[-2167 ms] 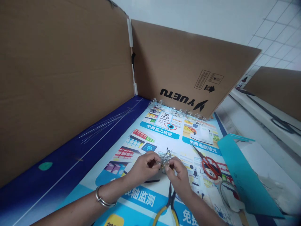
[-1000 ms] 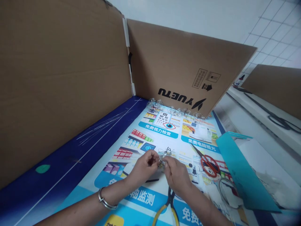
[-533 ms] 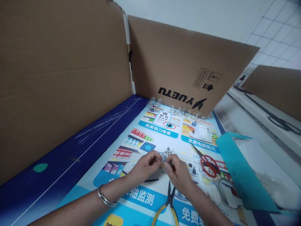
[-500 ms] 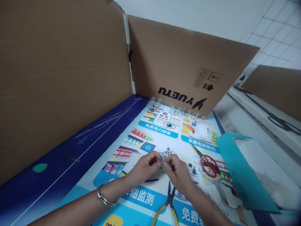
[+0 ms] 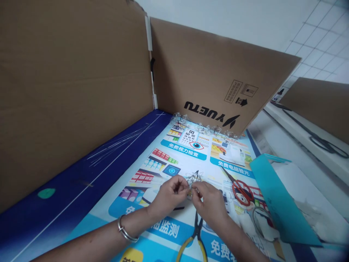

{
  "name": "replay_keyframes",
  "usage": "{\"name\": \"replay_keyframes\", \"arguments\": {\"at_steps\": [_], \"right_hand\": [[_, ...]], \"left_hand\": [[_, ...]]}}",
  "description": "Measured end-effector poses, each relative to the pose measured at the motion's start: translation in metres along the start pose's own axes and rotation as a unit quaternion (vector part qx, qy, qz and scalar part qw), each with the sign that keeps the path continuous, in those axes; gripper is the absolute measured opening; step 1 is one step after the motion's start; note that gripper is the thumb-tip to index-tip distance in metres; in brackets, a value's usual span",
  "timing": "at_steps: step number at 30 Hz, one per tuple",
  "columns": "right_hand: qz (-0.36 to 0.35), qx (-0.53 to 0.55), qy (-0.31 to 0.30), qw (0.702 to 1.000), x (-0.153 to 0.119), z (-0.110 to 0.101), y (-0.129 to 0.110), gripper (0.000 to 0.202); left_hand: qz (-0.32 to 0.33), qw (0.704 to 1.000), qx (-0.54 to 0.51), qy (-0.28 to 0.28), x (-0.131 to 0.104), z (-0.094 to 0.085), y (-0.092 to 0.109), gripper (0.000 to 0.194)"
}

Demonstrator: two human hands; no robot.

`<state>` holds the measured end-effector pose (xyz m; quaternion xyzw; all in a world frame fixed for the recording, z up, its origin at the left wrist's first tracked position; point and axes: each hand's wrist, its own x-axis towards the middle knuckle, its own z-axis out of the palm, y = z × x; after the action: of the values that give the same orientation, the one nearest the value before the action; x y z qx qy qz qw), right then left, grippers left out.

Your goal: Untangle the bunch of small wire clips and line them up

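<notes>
Between my hands is a small wire-and-bead ornament (image 5: 195, 177), clear and silvery with a dark tip pointing up. My left hand (image 5: 174, 191) pinches its near left edge, thumb against the fingertips. My right hand (image 5: 208, 200) is also closed in a pinch at its near right side, so the spot held there is hidden by the fingers. Just below the hands lie pliers (image 5: 196, 233) with yellow handles, jaws pointing away from me. To the right rest scissors (image 5: 241, 189) with red handles.
Similar wire ornaments (image 5: 215, 130) line the foot of the cardboard panel (image 5: 218, 65). Loose wires (image 5: 117, 143) lie on the blue strip at left. A wire coil (image 5: 263, 223) and a teal folder (image 5: 280, 203) are at right.
My right hand has shifted slightly right and down, a little farther from my left hand. The ornament has moved slightly right. The pliers and scissors stay put.
</notes>
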<state>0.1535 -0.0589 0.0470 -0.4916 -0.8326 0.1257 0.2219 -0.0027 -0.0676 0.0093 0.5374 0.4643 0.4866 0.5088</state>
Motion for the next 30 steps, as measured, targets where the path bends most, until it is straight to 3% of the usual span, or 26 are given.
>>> {"name": "replay_keyframes", "arguments": {"at_steps": [6, 12, 15, 19, 25, 27, 30], "right_hand": [[0.113, 0.187, -0.032, 0.975, 0.004, 0.001, 0.009, 0.01], [0.133, 0.339, -0.044, 0.93, 0.005, -0.001, 0.014, 0.011], [0.156, 0.404, -0.046, 0.9, 0.005, -0.001, 0.014, 0.012], [0.2, 0.492, -0.072, 0.844, 0.004, 0.0, 0.014, 0.012], [0.244, 0.582, -0.145, 0.762, 0.005, -0.001, 0.019, 0.01], [0.246, 0.595, -0.162, 0.748, 0.005, -0.002, 0.019, 0.011], [0.236, 0.586, -0.152, 0.76, 0.005, -0.003, 0.019, 0.012]], "left_hand": [[0.011, 0.996, -0.012, -0.089, 0.008, -0.013, 0.0, 0.008], [0.028, 0.986, 0.045, -0.158, 0.01, -0.022, 0.007, 0.022], [0.056, 0.984, 0.088, -0.144, 0.007, -0.021, 0.006, 0.026], [0.104, 0.977, 0.143, -0.117, 0.005, -0.018, 0.005, 0.018], [0.184, 0.952, 0.218, -0.11, 0.004, -0.021, 0.012, 0.018], [0.181, 0.951, 0.223, -0.112, 0.003, -0.023, 0.015, 0.02], [0.176, 0.953, 0.207, -0.132, 0.002, -0.025, 0.017, 0.028]]}}
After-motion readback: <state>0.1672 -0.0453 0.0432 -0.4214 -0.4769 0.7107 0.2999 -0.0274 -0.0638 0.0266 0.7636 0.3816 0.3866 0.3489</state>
